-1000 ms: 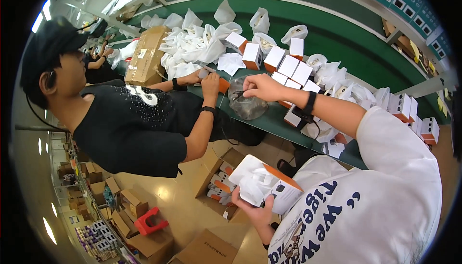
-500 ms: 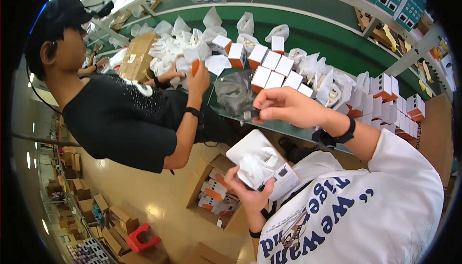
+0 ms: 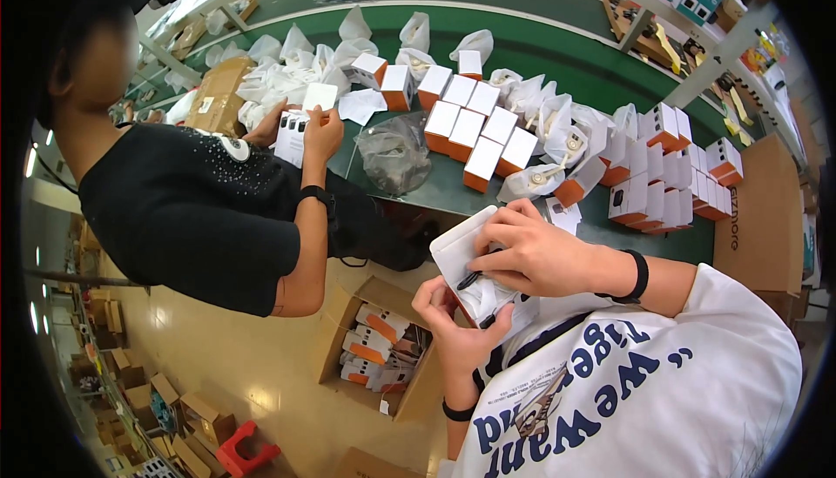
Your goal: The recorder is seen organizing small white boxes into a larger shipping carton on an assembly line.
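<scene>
In front of my chest, my left hand (image 3: 463, 332) is wrapped round a small white box (image 3: 455, 253) with its lid flap up. Over the opening, my right hand (image 3: 549, 256) is bent with its fingertips inside, pinching a short black cable (image 3: 473, 279). White plastic wrapping (image 3: 509, 301) fills part of the box. A second dark piece shows by my left thumb. The tips of my right fingers are partly hidden.
White-and-orange boxes (image 3: 466, 130) stand in groups on the green bench, among white bags (image 3: 287, 69) and a clear grey bag (image 3: 394, 154). At left, a co-worker (image 3: 209, 208) holds a white box. An open carton (image 3: 370, 347) of boxes sits on the floor.
My right hand has come down from above the bench to the box, bringing the black cable into its opening. The co-worker's hands have moved left, and the view has shifted.
</scene>
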Motion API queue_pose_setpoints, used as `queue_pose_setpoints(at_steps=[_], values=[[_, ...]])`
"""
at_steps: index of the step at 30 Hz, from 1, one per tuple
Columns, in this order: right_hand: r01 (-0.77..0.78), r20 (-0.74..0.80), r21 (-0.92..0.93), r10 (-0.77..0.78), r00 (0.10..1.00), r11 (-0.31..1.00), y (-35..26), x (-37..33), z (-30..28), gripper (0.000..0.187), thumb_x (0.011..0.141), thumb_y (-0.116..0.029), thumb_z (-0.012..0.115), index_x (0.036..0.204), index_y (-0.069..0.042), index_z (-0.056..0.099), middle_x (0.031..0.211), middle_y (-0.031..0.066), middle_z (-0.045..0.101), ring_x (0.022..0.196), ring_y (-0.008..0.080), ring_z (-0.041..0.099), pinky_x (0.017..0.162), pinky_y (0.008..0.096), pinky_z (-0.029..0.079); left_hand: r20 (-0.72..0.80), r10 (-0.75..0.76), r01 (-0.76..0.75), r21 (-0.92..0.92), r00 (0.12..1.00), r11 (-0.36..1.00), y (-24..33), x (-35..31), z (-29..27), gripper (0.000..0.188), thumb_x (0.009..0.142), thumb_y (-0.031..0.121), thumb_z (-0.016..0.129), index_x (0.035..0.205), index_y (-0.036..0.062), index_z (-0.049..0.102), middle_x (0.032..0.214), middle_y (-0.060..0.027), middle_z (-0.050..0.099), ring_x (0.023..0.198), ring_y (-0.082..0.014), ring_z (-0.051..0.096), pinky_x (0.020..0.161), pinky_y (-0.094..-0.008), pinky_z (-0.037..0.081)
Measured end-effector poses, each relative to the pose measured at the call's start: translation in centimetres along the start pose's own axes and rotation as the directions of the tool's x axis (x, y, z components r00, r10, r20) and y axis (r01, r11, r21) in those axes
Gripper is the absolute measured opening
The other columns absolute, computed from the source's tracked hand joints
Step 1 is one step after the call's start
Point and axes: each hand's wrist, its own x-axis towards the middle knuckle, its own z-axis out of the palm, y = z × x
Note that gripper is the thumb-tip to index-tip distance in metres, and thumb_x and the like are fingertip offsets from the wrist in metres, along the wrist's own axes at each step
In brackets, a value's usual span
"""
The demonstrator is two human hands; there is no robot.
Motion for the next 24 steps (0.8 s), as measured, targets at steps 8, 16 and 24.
queue_pose_setpoints(at_steps=[8,16,24], values=[[-0.132,0.003,-0.059,0.132,0.991,0.989,-1.2,-3.3,0.0,0.013,0.090,-0.015,0.068,0.102,-0.009,0.072,0.111,0.0052,0.061,0.114,0.0230,0.054,0.107,0.0452,0.034,0.089,0.100,-0.099,-0.009,0.991,0.995,-0.2,-0.3,0.5,0.096,0.068,0.010,0.087,0.140,0.0090,0.023,0.127,-0.0216,0.048,0.114,-0.0288,0.056,0.096,-0.0389,0.049],[-0.094,0.031,-0.211,0.102,0.994,0.973,-2.4,-4.4,-1.8,0.025,0.092,-0.027,0.068,0.108,-0.010,0.074,0.124,0.0105,0.053,0.126,0.0326,0.044,0.111,0.0533,0.028,0.070,0.078,-0.075,-0.036,0.994,0.996,-0.2,-1.0,1.5,0.092,0.067,0.009,0.087,0.138,0.0060,0.028,0.128,-0.0197,0.047,0.116,-0.0283,0.055,0.097,-0.0399,0.049],[-0.224,-0.163,0.829,0.605,0.779,0.512,1.0,-7.3,-1.2,0.052,0.099,-0.024,0.061,0.147,-0.010,0.046,0.136,0.0107,0.048,0.123,0.0239,0.049,0.112,0.0386,0.035,0.016,0.041,-0.039,-0.130,0.999,0.991,-0.5,-1.1,2.8,0.080,0.067,0.009,0.090,0.130,0.0036,0.040,0.116,-0.0117,0.047,0.107,-0.0232,0.053,0.093,-0.0370,0.047]])
